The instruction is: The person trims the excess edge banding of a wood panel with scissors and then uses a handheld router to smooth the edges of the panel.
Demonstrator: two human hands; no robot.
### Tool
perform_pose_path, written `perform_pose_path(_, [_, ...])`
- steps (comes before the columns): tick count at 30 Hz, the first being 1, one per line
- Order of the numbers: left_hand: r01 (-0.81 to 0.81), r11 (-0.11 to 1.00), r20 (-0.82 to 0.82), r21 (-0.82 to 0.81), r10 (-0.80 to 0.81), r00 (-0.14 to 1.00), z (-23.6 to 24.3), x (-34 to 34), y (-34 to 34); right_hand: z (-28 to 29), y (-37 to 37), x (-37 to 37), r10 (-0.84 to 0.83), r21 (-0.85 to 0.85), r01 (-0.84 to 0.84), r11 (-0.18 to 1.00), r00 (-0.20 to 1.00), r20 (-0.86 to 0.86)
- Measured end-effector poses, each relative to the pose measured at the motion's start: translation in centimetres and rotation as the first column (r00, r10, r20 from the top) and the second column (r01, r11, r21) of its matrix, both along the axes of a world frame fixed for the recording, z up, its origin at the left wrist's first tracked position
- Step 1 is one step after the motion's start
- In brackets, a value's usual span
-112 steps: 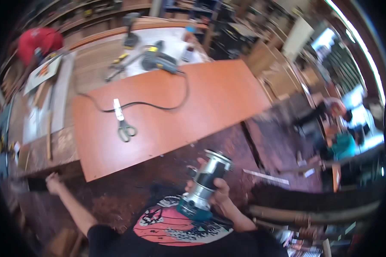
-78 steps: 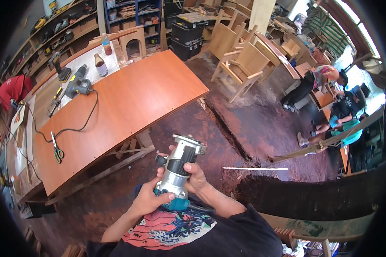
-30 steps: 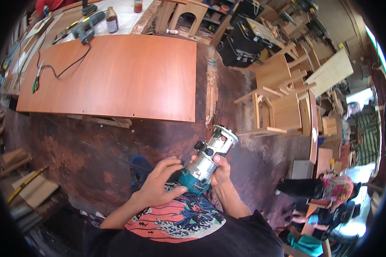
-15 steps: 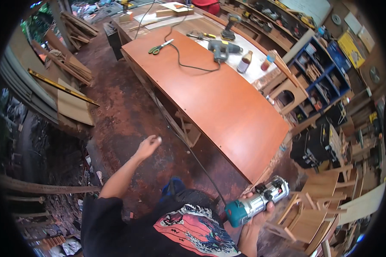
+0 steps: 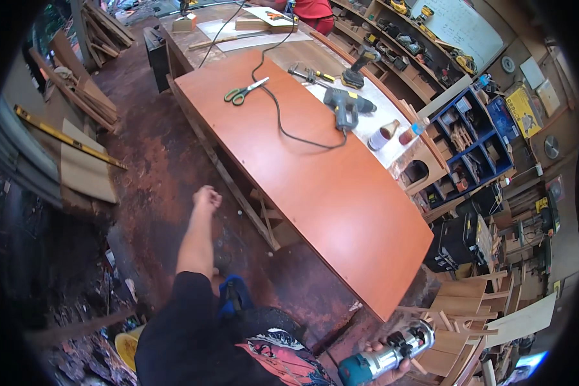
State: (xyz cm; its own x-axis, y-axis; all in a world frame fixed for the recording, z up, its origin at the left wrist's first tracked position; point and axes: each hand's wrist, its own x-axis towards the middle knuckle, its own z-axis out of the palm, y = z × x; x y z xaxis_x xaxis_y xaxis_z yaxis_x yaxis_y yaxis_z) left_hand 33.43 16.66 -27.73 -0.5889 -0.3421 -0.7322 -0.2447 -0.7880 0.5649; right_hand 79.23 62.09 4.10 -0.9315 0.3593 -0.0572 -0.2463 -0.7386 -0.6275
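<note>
My right hand (image 5: pixel 402 368) is wrapped round a trim router (image 5: pixel 385 358) with a teal cap and silver body, held low beside the near right corner of the panel. The router lies tilted, its clear-sided base toward the right. My left hand (image 5: pixel 207 198) hangs over the floor left of the bench, fingers curled in, with nothing visible in it. A large reddish-brown wood panel (image 5: pixel 315 193) lies on the workbench. Green-handled scissors (image 5: pixel 239 95) rest on its far part. Beside them sits a grey corded heat gun (image 5: pixel 346 106), its black cable looping across the panel.
Behind stand a cordless drill (image 5: pixel 360 67), a clamp (image 5: pixel 309 74) and two bottles (image 5: pixel 383 135). A blue compartment shelf (image 5: pixel 473 135) and black case (image 5: pixel 453 241) are at right, with wooden pieces (image 5: pixel 460 296) below. A yellow level (image 5: pixel 71 136) leans left. Someone in red (image 5: pixel 315 11) stands beyond.
The view has shifted, with my body closer along the panel. My left hand has drawn back leftward, its fingers more curled. My right hand still holds the router, now lower in view.
</note>
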Motion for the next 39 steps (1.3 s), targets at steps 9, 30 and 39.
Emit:
perform_pose_path(9, [-0.395,0.919,-0.519,-0.016,0.33,0.788,12.0,-13.8,-33.2,0.1,-9.2,-11.0,-0.132,-0.06,0.134,0.989,0.991,0.028])
perform_pose_path(30, [0.38,0.906,-0.453,-0.186,-0.422,0.785,14.5,12.5,4.2,3.0,12.9,1.9,-0.465,0.603,0.182,0.777,0.812,0.354])
perform_pose_path(39, [0.49,0.78,-0.603,0.389,-0.186,0.775,8.4,26.5,26.8,-1.0,25.1,2.3,-0.06,0.639,-0.559,0.529,0.726,0.685])
